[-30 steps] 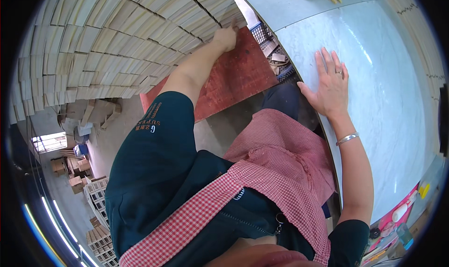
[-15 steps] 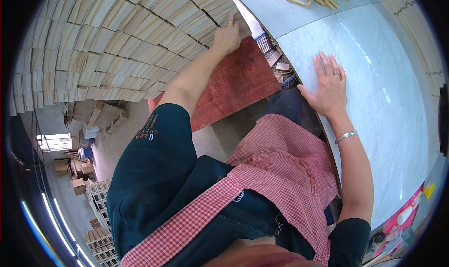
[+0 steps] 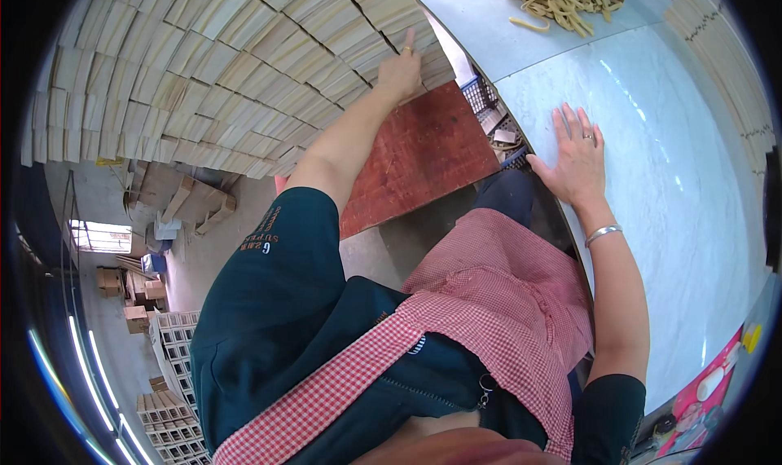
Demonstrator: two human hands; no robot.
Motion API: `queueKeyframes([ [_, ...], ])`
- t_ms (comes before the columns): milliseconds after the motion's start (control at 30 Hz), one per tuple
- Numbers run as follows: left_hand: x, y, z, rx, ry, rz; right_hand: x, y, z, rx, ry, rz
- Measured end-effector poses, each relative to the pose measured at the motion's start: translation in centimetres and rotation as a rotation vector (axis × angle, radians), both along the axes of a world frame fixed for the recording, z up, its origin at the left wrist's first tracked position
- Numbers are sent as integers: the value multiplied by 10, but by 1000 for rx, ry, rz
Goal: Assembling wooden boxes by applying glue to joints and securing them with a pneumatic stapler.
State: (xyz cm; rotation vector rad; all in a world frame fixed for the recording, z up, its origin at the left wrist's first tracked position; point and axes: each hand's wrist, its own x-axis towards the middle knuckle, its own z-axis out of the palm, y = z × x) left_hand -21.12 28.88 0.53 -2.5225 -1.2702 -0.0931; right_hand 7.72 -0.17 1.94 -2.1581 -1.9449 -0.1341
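My left hand (image 3: 399,74) rests against the lower right edge of a tall stack of pale, thin pieces laid in rows (image 3: 236,41). One finger points up along the stack; the others are partly hidden. Just below that hand is a reddish-brown board (image 3: 423,151). My right hand (image 3: 577,155) lies flat on a pale blue-white tabletop (image 3: 652,188), its fingers spread and nothing in it. A ring and a silver bracelet are on that hand and wrist.
Yellowish strips (image 3: 562,0) are heaped in a box at the table's far end. Blue plastic baskets (image 3: 479,96) sit between board and table. More pale stacked pieces (image 3: 725,49) line the right side. Wooden pallets (image 3: 183,196) and cartons stand on the floor at left.
The view has shifted slightly, so the stack, board and table appear a little lower and further right. Both hands keep nearly the same places on the stack and the tabletop.
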Motion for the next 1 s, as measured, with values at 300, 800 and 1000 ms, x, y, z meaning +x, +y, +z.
queueKeyframes([
  [300,3,-18,51,-14,-7,9,0,-2,-3,25,4,7],
  [800,-10,-9,115,260,-146,-63,4,0,-9,48,-13,35],
  [1000,-18,-9,128,266,-69,-10,1,-2,-9,17,-3,35],
])
